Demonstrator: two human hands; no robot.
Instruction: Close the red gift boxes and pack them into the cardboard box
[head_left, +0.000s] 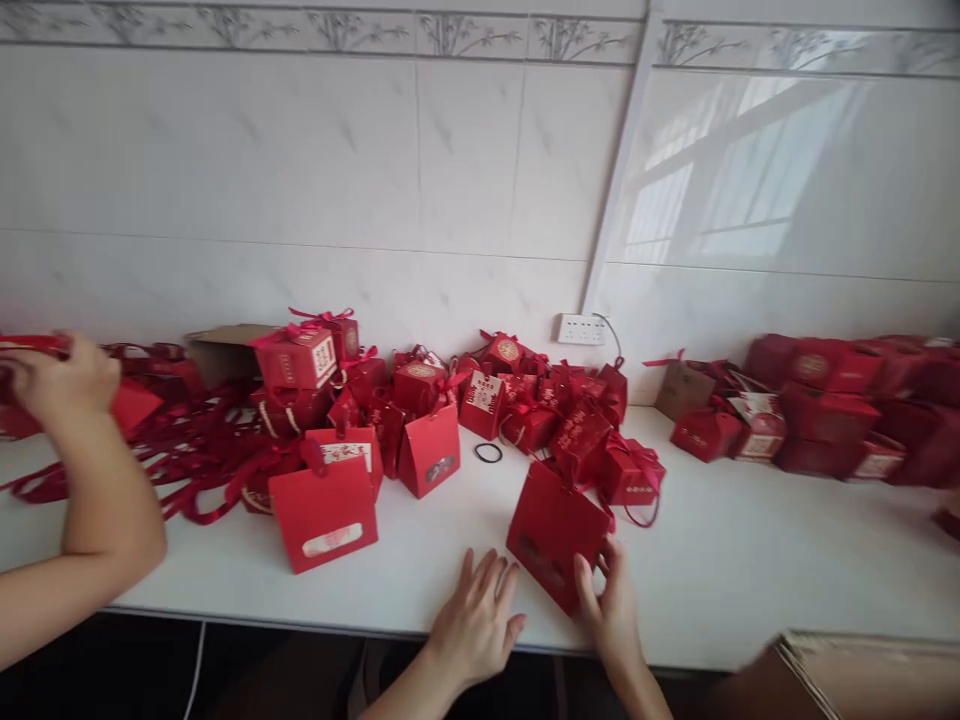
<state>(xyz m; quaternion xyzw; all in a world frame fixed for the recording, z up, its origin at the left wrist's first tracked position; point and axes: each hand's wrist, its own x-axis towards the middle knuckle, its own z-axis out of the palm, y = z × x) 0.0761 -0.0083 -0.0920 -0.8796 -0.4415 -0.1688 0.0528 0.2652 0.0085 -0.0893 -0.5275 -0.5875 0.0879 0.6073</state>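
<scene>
My right hand (611, 605) grips the lower right edge of a red gift box (555, 530), which is tilted on the white table near its front edge. The box has a slanted top and an oval window low on its face. Just left of it, my left hand (478, 615) lies on the tabletop with its fingers stretched out, holding nothing. Two similar red boxes stand farther left: one with a pale oval window (322, 510) and a smaller one (430, 450) behind it.
Small red boxes with ribbons (510, 395) crowd the wall side, and more are stacked at right (825, 405). Loose red ribbons (187, 440) lie at left, beside another person's arm (105, 490). A black ring (488, 453) lies mid-table. A cardboard box (862, 675) occupies the front right.
</scene>
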